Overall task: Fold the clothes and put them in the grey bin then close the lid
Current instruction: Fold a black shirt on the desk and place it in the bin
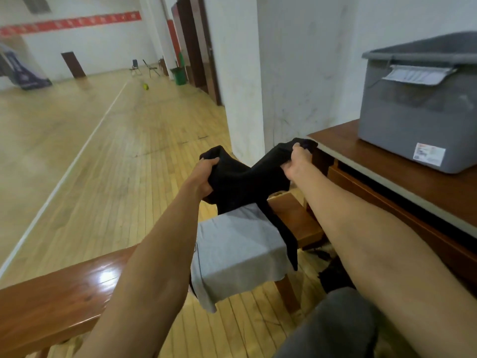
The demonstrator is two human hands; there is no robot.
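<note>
Above the near end of the wooden bench [64, 293], both arms are stretched forward with a black garment [242, 182] strung between them. My left hand [204, 174] has its fingers curled into one bunched end; my right hand [296, 164] is clamped on the other end, thumb on top. The cloth's long axis runs left to right between the two grips, sagging in the middle, with a tail hanging down on the right side. It is off every surface, not yet folded as far as I can judge. Beneath it a grey garment [240, 249] lies draped over the bench, one corner hanging off the front edge. The key relation is that the grey bin [413, 117] sits on the desk [387, 164], ahead and to the right of both hands and higher than the bench. The right hand is clearly the nearer one, its end of the cloth just beside the desk's corner. The lid [426, 50] looks seated on the bin, so I reckon it needs opening before anything goes in. I can't tell what the garment is.
</note>
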